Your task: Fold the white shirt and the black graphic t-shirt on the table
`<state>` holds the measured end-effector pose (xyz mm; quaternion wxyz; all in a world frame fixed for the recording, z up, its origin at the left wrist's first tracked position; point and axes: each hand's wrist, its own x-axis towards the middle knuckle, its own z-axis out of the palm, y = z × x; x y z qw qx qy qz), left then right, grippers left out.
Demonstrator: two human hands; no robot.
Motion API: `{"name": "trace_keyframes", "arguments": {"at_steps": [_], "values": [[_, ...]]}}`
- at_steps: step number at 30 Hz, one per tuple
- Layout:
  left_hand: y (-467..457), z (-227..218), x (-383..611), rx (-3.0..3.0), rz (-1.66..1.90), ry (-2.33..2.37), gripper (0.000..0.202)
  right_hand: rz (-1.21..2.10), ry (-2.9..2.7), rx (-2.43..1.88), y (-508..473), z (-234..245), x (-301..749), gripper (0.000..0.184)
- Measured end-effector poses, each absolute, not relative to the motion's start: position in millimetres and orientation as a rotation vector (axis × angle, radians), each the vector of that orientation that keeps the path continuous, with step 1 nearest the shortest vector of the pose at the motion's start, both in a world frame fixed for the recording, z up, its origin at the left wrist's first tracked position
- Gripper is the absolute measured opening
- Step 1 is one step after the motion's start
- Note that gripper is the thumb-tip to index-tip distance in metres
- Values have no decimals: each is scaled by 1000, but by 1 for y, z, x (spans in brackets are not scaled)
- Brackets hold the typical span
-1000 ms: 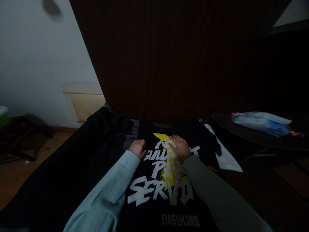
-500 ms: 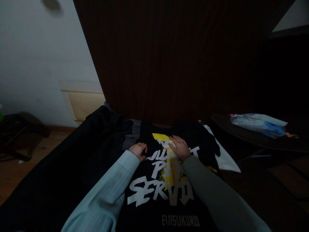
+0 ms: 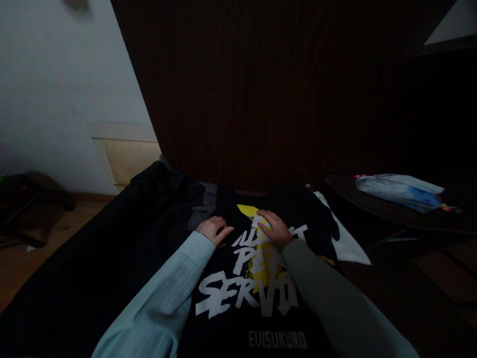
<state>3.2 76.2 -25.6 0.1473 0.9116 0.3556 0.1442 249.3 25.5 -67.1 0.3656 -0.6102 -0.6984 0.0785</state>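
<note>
A black T-shirt (image 3: 242, 325) with large white lettering and a yellow patch lies spread out in front of me. My left hand (image 3: 214, 229) rests at its upper left part, near a grey strip of other cloth. Its thumb points away from the fingers, which bend down onto the fabric; no fold shows pinched between them. On the print's upper part my right hand (image 3: 275, 228) lies flat, fingers stretched toward the left. White cloth (image 3: 352, 243) shows at the T-shirt's right side.
Dark bunched clothing (image 3: 122, 233) covers the left side. A tall dark wooden panel (image 3: 261, 94) stands right behind the T-shirt. To the right, a plastic package (image 3: 400, 191) sits on a dark rounded surface (image 3: 346, 196). A dark stool (image 3: 30, 209) stands by the white wall at left.
My left thumb has swung out to the right, away from the fingers. My right hand has slid slightly to the left over the print.
</note>
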Motion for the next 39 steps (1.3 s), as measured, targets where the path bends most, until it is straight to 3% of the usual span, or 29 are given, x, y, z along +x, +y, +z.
{"name": "trace_keyframes", "arguments": {"at_steps": [6,9,16,21,26,35,39], "values": [[87,-23,-6,2500,595,1571,22,762,-1519,-1364,21,-62,236,41],[99,-24,-20,2431,614,1561,15,910,-1543,-1365,19,-57,231,41],[109,-30,-35,2426,537,1149,31,967,-1531,-1359,19,-53,233,35],[103,-36,-30,2557,407,1117,13,1102,-1354,-1286,18,-49,240,37],[104,-19,-32,2562,310,1206,8,1104,-1192,-1237,21,-52,243,36],[100,-7,-35,2527,728,1352,7,1164,-1217,-1227,19,-52,240,36],[101,-19,-31,2443,557,1370,29,1200,-1283,-1197,19,-48,238,35]]}}
